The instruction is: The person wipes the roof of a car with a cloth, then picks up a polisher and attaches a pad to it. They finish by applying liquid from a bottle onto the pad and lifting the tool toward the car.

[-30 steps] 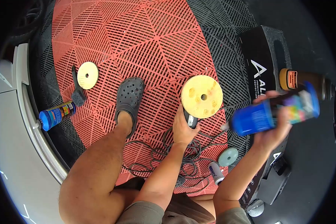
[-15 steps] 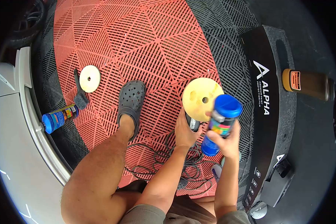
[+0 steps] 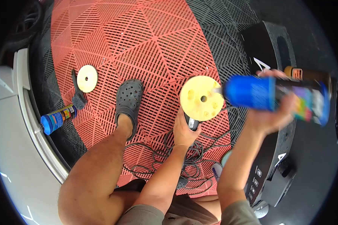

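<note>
My left hand (image 3: 184,132) grips the dark handle of a polisher (image 3: 192,123). Its round yellow foam pad (image 3: 193,103) faces up, with several darker wet-looking spots around the centre hole. In my right hand (image 3: 272,118) is a blue polish bottle (image 3: 249,92), tipped onto its side and smeared by motion. The bottle's nozzle points left, at the pad's right edge; whether it touches the foam I cannot tell. My right fingers wrap round the bottle's dark, colourful label.
Coiled cable (image 3: 193,153) lies on the red floor tiles (image 3: 157,56) below the polisher. At left are another pad (image 3: 87,78), a brush (image 3: 79,99), a second blue bottle (image 3: 58,119) and a white car panel (image 3: 22,157). A black box (image 3: 261,48) and a brown bottle (image 3: 313,77) stand right.
The bottle has gone from nearly upright beside the pad to lying sideways, its nozzle turned toward the foam. My right hand has moved right and up. More spots show on the pad.
</note>
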`<state>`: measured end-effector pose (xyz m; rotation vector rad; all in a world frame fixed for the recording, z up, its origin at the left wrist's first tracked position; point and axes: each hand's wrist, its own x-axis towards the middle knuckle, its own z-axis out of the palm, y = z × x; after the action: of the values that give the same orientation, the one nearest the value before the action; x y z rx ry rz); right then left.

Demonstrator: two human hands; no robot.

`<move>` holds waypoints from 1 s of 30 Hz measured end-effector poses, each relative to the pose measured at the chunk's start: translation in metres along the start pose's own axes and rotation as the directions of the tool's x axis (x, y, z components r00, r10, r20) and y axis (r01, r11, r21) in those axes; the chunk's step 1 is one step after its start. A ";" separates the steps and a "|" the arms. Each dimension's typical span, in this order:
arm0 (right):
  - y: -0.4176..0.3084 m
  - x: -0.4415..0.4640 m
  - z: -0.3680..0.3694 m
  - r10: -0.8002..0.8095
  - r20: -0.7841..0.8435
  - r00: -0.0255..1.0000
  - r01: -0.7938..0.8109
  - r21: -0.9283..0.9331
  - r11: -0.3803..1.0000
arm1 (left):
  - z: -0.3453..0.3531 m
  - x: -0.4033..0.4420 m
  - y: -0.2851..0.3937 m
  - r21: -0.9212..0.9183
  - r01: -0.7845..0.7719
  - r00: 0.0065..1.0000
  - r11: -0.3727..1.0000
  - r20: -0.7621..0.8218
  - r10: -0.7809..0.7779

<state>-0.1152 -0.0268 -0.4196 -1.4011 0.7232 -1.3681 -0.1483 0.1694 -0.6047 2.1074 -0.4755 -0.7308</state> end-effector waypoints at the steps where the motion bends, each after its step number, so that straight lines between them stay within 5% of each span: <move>1: 0.015 -0.005 0.001 -0.034 0.062 0.997 0.032 0.028 0.999 | -0.001 0.001 0.002 0.000 0.004 1.000 1.000 0.018 -0.004; 4: 0.039 -0.009 -0.003 0.014 0.049 0.999 -0.025 0.244 0.969 | -0.001 0.002 0.001 0.004 -0.059 0.998 0.998 -0.026 0.059; 7: 0.039 -0.011 0.015 0.007 -0.003 1.000 -0.007 0.102 0.995 | -0.004 0.001 0.004 0.042 -0.010 1.000 0.999 0.000 0.010; 30: 0.058 -0.013 0.027 0.133 -0.130 0.983 -0.114 0.140 0.984 | -0.004 0.002 0.003 0.030 0.052 0.997 0.998 0.053 -0.053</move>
<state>-0.0792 -0.0265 -0.4744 -1.1472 0.7826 -1.3987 -0.1439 0.1689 -0.6011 2.1380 -0.4638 -0.8172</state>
